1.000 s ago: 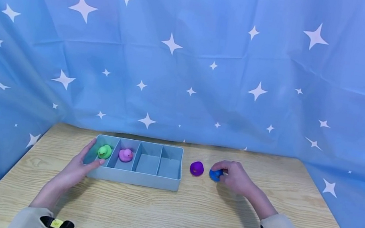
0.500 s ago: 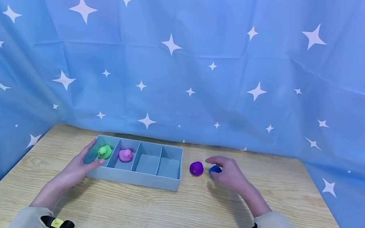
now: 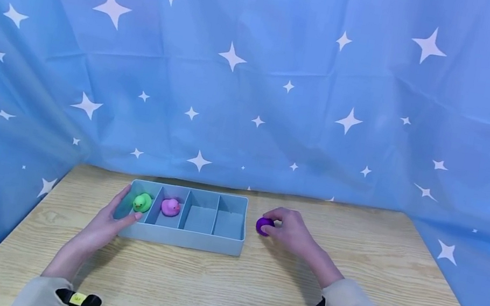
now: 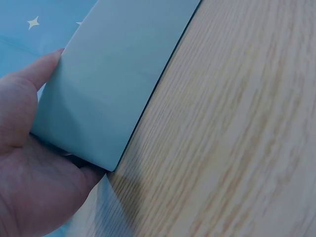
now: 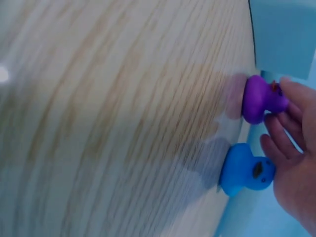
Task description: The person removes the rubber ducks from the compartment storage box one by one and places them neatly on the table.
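While the left hand (image 3: pixel 99 228) holds the left end of the divided tray (image 3: pixel 180 238), thumb at the near rim, the right hand (image 3: pixel 291 232) pinches the purple duck (image 5: pixel 256 99) by its head, on the table (image 3: pixel 182 284) between tray and blue duck (image 5: pixel 239 170)

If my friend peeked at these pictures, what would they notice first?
Probably the blue cloth with white stars behind the table. Next, perhaps, the bright green duck and pink duck in the left half of the tray, the purple duck pinched by the right hand, and the blue duck on the table nearby.
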